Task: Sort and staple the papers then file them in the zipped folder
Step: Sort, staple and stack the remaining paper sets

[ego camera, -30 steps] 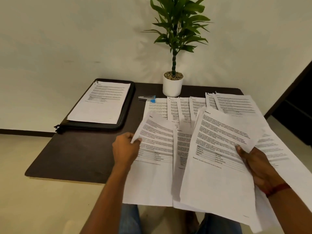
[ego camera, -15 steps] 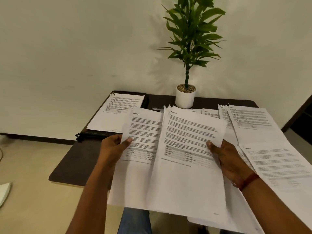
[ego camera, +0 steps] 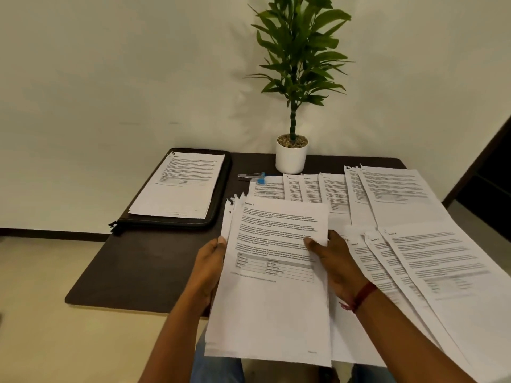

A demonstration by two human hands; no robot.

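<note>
Paper stack [ego camera: 272, 305] in the grip of left hand [ego camera: 210, 262] and right hand [ego camera: 336, 261] — one per side

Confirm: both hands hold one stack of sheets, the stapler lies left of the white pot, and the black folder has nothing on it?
Wrong on the folder: the head view shows a set of papers lying on it. The rest stands: left hand and right hand hold the stack, and the stapler lies left of the white pot.
</note>
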